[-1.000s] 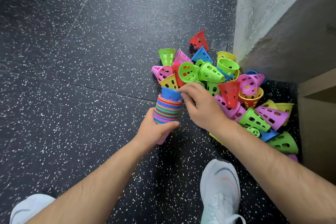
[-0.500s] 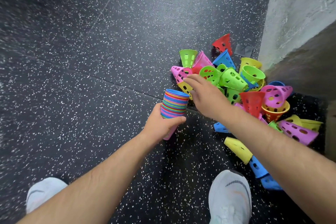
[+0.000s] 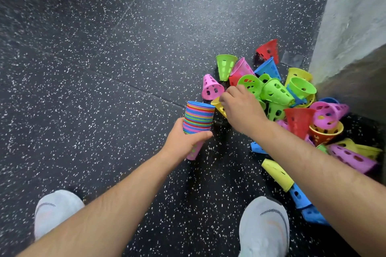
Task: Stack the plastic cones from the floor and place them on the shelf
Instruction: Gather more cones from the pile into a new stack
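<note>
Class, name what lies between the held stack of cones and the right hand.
In the head view, a yellow cone lies between the stack and the right hand, partly under its fingers.

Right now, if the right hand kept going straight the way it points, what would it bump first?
Probably the pink cone lying just past the fingers of the right hand; a yellow cone lies under them, so depth is hard to judge.

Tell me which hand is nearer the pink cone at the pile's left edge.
Right. The right hand reaches just beside the pink cone, on its right; the left hand is farther, below it, gripping the stack of cones.
</note>
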The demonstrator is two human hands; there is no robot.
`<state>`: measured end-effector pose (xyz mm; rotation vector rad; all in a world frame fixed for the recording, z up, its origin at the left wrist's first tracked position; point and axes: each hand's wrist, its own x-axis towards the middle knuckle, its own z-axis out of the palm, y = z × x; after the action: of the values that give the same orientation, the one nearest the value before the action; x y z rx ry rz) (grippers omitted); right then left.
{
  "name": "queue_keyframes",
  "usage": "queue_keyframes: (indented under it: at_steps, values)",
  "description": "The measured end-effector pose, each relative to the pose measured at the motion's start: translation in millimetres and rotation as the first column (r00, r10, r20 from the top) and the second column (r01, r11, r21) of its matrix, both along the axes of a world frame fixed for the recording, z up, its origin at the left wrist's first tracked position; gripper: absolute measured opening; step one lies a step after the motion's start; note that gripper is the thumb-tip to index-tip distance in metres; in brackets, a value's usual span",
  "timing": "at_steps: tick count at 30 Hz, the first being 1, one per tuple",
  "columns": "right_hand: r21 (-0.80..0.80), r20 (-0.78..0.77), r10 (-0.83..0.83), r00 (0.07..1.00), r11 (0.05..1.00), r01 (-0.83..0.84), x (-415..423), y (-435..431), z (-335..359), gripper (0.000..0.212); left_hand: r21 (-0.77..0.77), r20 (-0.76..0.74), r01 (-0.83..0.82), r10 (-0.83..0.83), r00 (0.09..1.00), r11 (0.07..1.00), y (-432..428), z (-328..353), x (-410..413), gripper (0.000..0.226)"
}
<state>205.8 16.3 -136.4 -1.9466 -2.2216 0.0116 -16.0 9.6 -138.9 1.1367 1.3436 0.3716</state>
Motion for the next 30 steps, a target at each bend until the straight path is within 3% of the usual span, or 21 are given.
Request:
queue_keyframes:
  at_steps: [4,8,11,13,15,21,26,28,30]
  values:
    - [0.053,-0.207,-0.057,0.977,0.996,0.069,4.0,-1.9,15.9,0.011,-0.005,-0.003,-0.021,0.021,1.000,1.000,-5.0,-2.0,-3.1,0.060]
    - [0.102,-0.458,-0.143,0.877,0.972,0.212,3.1,2.1,37.1,0.011,-0.021,-0.004,-0.032,0.032,0.999,0.999,-5.5,1.4,-3.5,0.069]
    - [0.127,-0.539,-0.139,0.831,0.962,0.243,-4.0,7.0,48.7,0.012,-0.016,0.003,-0.031,0.031,1.000,0.999,-4.2,2.9,-2.9,0.078]
    - [0.118,-0.586,-0.117,0.802,0.967,0.228,-10.9,9.9,53.0,0.012,-0.023,0.000,-0.045,0.045,0.999,0.999,-4.1,5.2,-2.9,0.069]
    - [0.102,-0.613,-0.086,0.786,0.977,0.187,-18.7,11.1,54.4,0.011,-0.013,-0.003,-0.060,0.060,0.998,0.998,-3.3,7.1,-3.4,0.063]
    - [-0.018,-0.642,-0.005,0.766,1.000,-0.008,-39.8,10.4,46.4,0.013,0.027,-0.027,-0.067,0.067,0.997,0.997,4.0,5.7,-10.9,0.078]
    - [-0.235,-0.706,-0.159,0.690,0.972,-0.016,-50.0,19.0,39.6,0.020,0.015,-0.023,-0.098,0.098,0.995,0.995,11.4,5.5,-18.8,0.071]
    - [-0.224,-0.676,-0.156,0.720,0.975,0.001,-47.1,30.2,37.4,0.022,0.015,-0.030,-0.108,0.108,0.994,0.994,15.3,3.3,-22.5,0.070]
    - [-0.173,-0.583,-0.041,0.812,0.982,-0.075,-42.7,47.2,33.0,0.026,0.012,-0.033,-0.127,0.128,0.991,0.992,19.7,1.3,-25.6,0.072]
